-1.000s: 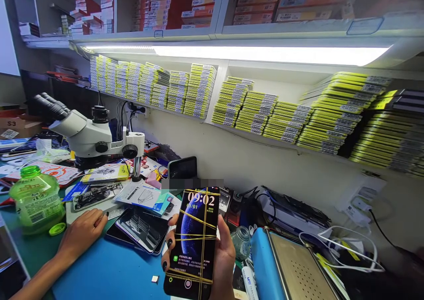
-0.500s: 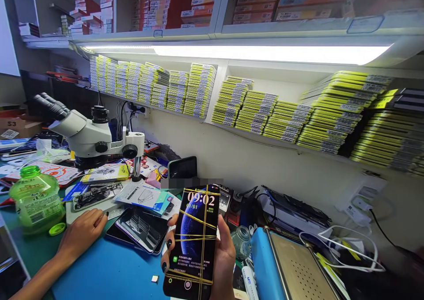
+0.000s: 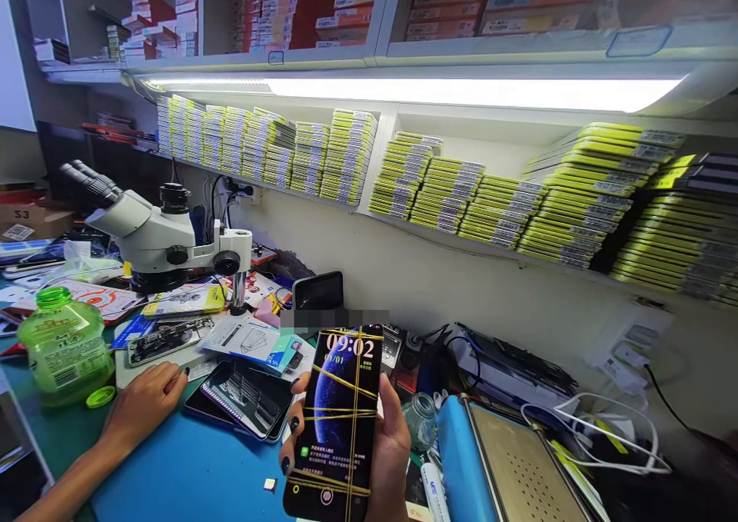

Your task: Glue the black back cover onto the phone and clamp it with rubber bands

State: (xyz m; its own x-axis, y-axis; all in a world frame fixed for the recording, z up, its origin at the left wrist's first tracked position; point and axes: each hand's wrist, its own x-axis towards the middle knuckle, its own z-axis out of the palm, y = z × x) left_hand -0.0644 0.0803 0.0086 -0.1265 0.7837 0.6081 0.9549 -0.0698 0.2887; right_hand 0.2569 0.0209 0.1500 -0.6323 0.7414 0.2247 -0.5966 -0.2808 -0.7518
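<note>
My right hand (image 3: 395,445) is wrapped round a smartphone (image 3: 340,422) from behind, thumb along its right edge and dark-nailed fingers at its left. The lit screen reads 09:02, and yellow rubber bands (image 3: 340,413) cross it both ways. My left hand (image 3: 148,393) rests on the bench with its fingers curled in; no object shows in it. Beside that hand lies an opened phone (image 3: 170,340) with bare inner parts. To its right, a black phone-like panel (image 3: 249,399) overlaps another dark one. On the blue mat (image 3: 201,476) sits a small SIM tray-like piece (image 3: 270,484).
A microscope (image 3: 150,226) stands at the left behind a green bottle (image 3: 63,345) and its loose cap (image 3: 100,397). At the right are a glass jar (image 3: 420,420), a blue machine with a perforated metal plate (image 3: 530,460) and white cables. Yellow-edged boxes (image 3: 349,157) fill the shelf above.
Hardly anything differs. The whole view has shifted very slightly; both hands and the smartphone keep their places.
</note>
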